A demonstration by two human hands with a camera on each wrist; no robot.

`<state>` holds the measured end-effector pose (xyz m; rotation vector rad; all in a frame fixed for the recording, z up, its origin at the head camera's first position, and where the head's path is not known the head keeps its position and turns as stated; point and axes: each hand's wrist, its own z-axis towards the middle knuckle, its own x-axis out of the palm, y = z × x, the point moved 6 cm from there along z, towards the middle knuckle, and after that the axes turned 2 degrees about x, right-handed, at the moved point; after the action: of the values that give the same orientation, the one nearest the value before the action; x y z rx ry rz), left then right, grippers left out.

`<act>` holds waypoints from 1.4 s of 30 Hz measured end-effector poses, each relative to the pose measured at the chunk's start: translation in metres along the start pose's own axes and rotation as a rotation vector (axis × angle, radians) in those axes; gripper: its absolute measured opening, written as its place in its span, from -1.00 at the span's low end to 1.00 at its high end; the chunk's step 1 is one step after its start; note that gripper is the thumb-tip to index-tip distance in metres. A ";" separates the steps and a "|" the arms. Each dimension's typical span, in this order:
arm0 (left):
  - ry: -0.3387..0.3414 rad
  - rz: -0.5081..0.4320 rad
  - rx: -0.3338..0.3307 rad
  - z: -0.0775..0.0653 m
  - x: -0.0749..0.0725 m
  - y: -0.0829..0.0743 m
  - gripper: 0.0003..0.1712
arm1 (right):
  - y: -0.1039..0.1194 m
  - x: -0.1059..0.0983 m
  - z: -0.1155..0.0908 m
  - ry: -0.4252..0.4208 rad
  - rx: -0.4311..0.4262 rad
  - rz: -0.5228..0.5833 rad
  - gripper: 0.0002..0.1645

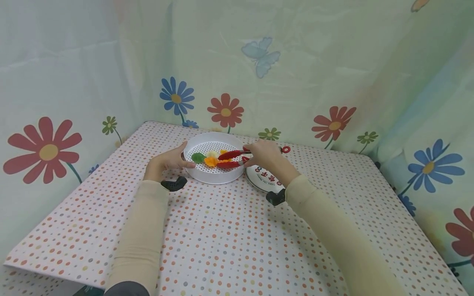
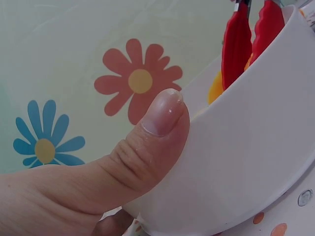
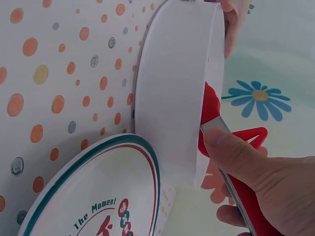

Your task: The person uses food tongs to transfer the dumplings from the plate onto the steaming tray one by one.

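Observation:
A round white steamer basket [image 1: 212, 177] with a perforated base stands at the far middle of the table. My left hand [image 1: 172, 159] holds it by its left side, the thumb [image 2: 157, 123] against the outer wall. My right hand [image 1: 264, 154] grips a pair of red-tipped tongs [image 1: 230, 155] with metal arms. Their red heads reach over the basket's right side, at the orange pieces [image 1: 211, 161]; whether they pinch one I cannot tell. A green piece [image 1: 198, 158] and a pale yellow piece [image 1: 212, 154] lie in the basket too.
A white plate [image 1: 261, 181] with a green-and-red rim and printed lettering lies right of the basket, partly under my right hand. The dotted tablecloth [image 1: 222, 238] covers the table. A flower-printed curtain [image 1: 281, 107] hangs behind the far edge.

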<state>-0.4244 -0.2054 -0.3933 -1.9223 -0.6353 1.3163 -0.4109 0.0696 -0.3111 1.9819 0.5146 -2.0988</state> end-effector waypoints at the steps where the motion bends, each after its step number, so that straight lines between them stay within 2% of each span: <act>1: 0.000 -0.002 0.001 0.000 0.000 0.000 0.38 | 0.000 -0.001 0.000 0.003 -0.004 0.002 -0.18; 8: 0.003 -0.015 -0.021 -0.003 0.001 0.000 0.39 | 0.001 -0.006 -0.001 0.039 -0.003 0.027 -0.17; 15: 0.008 -0.024 -0.007 0.000 0.002 0.002 0.40 | -0.002 -0.010 -0.001 0.082 0.016 0.042 -0.14; 19: 0.014 -0.014 -0.004 0.002 0.003 0.003 0.40 | -0.003 -0.016 -0.003 0.084 0.026 0.035 -0.13; 25: 0.005 -0.006 -0.013 0.002 0.002 0.003 0.41 | -0.013 -0.028 -0.012 0.045 0.061 0.092 -0.05; 31: 0.003 0.003 -0.022 0.001 0.002 0.003 0.40 | -0.041 -0.035 -0.042 -0.137 0.172 0.167 0.06; 35: -0.002 -0.008 -0.006 0.001 0.002 0.002 0.40 | -0.070 -0.026 -0.067 -0.247 0.223 0.133 0.08; 38: -0.004 -0.022 -0.003 0.001 0.002 0.002 0.40 | -0.093 -0.011 -0.082 -0.250 0.253 0.129 0.08; 42: -0.008 -0.013 -0.004 0.000 0.001 0.004 0.40 | -0.121 0.013 -0.097 -0.166 0.311 0.137 0.15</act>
<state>-0.4244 -0.2068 -0.3968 -1.9140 -0.6537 1.3168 -0.3694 0.2193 -0.3144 1.9032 0.0214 -2.3420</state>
